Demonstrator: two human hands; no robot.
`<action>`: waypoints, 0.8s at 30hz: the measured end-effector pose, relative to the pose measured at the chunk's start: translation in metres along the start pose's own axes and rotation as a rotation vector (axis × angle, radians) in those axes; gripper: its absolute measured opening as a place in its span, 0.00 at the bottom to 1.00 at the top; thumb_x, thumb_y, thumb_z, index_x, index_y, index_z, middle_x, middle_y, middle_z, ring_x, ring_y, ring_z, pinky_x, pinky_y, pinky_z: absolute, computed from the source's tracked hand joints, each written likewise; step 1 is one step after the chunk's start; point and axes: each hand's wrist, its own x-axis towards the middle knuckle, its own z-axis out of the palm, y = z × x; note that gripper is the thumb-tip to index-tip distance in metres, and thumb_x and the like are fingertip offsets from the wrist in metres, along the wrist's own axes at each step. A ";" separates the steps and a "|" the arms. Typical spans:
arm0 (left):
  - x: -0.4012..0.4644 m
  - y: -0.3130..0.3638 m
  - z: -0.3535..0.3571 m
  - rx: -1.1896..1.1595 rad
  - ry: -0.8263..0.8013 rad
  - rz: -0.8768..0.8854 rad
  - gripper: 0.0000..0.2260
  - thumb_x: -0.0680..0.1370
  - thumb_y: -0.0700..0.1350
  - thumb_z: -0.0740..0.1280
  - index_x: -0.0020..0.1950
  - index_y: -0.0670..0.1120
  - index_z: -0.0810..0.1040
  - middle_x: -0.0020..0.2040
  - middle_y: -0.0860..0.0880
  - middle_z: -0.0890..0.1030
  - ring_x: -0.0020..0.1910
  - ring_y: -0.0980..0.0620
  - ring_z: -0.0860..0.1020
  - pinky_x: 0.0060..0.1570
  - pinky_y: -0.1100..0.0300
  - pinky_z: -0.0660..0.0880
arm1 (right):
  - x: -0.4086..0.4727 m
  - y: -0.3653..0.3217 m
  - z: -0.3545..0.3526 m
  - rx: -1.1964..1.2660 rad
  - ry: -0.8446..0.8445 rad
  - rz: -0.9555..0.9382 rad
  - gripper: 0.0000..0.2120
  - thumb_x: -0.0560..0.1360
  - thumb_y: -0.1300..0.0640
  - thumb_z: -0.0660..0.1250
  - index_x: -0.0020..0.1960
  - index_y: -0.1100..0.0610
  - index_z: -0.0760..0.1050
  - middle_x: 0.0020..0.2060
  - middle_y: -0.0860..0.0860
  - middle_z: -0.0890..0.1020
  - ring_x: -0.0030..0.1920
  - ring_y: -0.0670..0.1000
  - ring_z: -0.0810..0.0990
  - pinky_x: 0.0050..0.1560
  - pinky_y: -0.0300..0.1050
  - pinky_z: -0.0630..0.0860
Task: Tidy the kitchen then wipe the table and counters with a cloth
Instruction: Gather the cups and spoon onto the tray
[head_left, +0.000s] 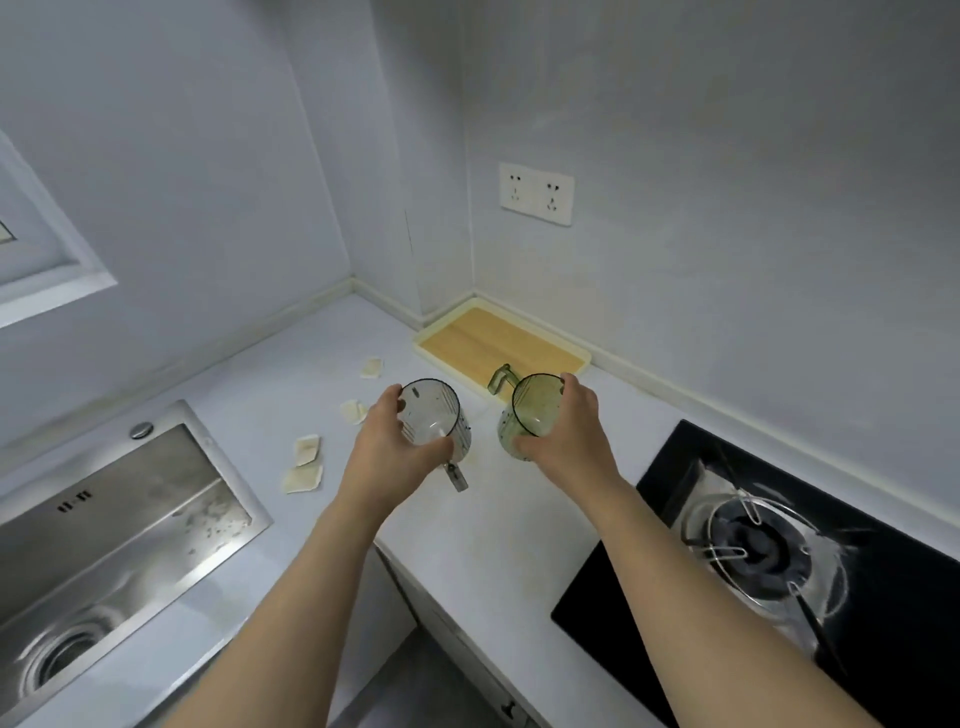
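Down at the counter (498, 525) edge, between sink (111, 525) and stove (769, 551), left hand (387, 447) grips a clear mug (434, 418), right hand (569, 428) grips a green mug (527, 415). Paper scraps (306, 462) sit left; tray (501, 345) fills the far corner.

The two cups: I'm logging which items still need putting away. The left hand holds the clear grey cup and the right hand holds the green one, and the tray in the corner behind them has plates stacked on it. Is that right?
Not quite. In the head view the tray in the corner holds nothing; its wooden surface is bare. The rest stands: the left hand grips the clear grey cup and the right hand grips the green cup.
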 end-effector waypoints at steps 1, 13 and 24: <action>0.015 -0.001 -0.001 0.000 -0.006 -0.012 0.39 0.70 0.49 0.74 0.77 0.50 0.58 0.69 0.51 0.69 0.65 0.50 0.70 0.55 0.59 0.68 | 0.014 -0.003 0.005 -0.006 0.000 0.003 0.46 0.68 0.51 0.75 0.76 0.56 0.51 0.70 0.52 0.61 0.66 0.54 0.68 0.60 0.47 0.71; 0.249 -0.011 0.022 0.044 -0.218 0.107 0.30 0.70 0.50 0.73 0.69 0.50 0.67 0.57 0.54 0.72 0.55 0.52 0.72 0.50 0.55 0.74 | 0.191 -0.003 0.064 -0.018 0.084 0.266 0.47 0.69 0.51 0.74 0.78 0.45 0.47 0.71 0.52 0.60 0.63 0.55 0.73 0.59 0.46 0.72; 0.450 -0.040 0.090 0.032 -0.365 0.107 0.19 0.68 0.43 0.76 0.53 0.50 0.71 0.42 0.59 0.75 0.39 0.63 0.74 0.30 0.77 0.66 | 0.355 0.018 0.142 -0.042 0.166 0.443 0.47 0.69 0.54 0.75 0.77 0.53 0.47 0.74 0.54 0.60 0.69 0.57 0.68 0.61 0.44 0.68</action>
